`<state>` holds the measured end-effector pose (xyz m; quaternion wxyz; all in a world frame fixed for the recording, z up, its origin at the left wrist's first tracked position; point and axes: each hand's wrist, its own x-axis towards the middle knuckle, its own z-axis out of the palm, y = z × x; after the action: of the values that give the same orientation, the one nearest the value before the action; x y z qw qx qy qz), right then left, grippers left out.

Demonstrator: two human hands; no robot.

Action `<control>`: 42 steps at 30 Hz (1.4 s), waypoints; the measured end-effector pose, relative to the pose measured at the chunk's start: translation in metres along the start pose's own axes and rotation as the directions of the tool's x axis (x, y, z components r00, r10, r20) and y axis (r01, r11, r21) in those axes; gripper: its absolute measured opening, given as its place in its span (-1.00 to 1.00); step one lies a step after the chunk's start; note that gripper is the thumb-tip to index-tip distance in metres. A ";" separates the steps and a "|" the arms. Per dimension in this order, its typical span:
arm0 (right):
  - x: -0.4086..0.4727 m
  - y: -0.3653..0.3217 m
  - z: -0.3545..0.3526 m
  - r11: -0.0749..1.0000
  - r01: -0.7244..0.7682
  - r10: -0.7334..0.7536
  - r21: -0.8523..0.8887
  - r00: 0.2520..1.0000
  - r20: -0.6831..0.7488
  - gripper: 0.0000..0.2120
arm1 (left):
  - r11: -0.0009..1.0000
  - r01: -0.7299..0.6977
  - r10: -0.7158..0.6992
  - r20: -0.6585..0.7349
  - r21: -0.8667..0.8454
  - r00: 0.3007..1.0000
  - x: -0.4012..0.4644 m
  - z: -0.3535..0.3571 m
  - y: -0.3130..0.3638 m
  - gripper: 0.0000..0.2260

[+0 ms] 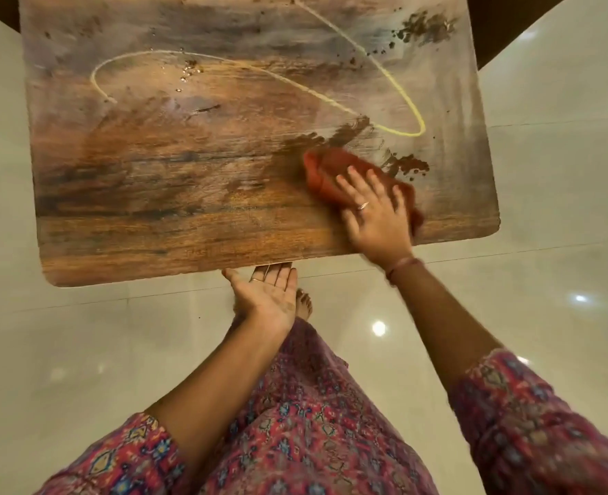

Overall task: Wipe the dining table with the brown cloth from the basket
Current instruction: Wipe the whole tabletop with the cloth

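Note:
The wooden dining table (174, 194) fills the upper part of the head view. A reddish-brown cloth (334, 166) lies bunched on its near right part. My right hand (374, 212) presses flat on the cloth, fingers spread, a ring on one finger. Dark crumbs and smears (408, 165) lie just right of the cloth, more (424, 30) sit at the far right, and a yellow line (391, 130) loops across the top. My left hand (267, 291) is cupped palm up just under the table's near edge, holding nothing.
Glossy pale floor tiles (563, 226) surround the table on the left, right and near side. My bare foot (304, 303) stands under the near edge. Small droplets (190, 69) dot the table's far middle. Dark furniture shows at the top right corner.

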<state>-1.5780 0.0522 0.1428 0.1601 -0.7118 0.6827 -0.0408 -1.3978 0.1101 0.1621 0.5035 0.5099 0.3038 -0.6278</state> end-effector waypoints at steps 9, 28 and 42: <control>0.006 -0.111 0.033 0.979 0.195 -0.198 0.056 0.978 0.061 -0.44 | 0.993 0.070 -0.070 0.002 0.092 0.998 0.003 0.003 0.003 -0.29; -0.046 -0.071 0.034 0.983 0.183 -0.184 -0.019 0.980 -0.071 -0.67 | 0.965 0.176 -0.182 0.014 0.194 0.983 -0.002 -0.001 0.013 -0.19; -0.021 -0.081 0.035 0.997 0.035 -0.039 -0.072 0.998 -0.054 -0.45 | 0.979 0.142 -0.150 0.052 0.143 0.987 -0.004 -0.005 0.013 -0.21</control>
<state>-1.4920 0.0805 0.1358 0.1150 -0.7281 0.6747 -0.0388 -1.3840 0.1121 0.1659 0.4284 0.5004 0.2801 -0.6983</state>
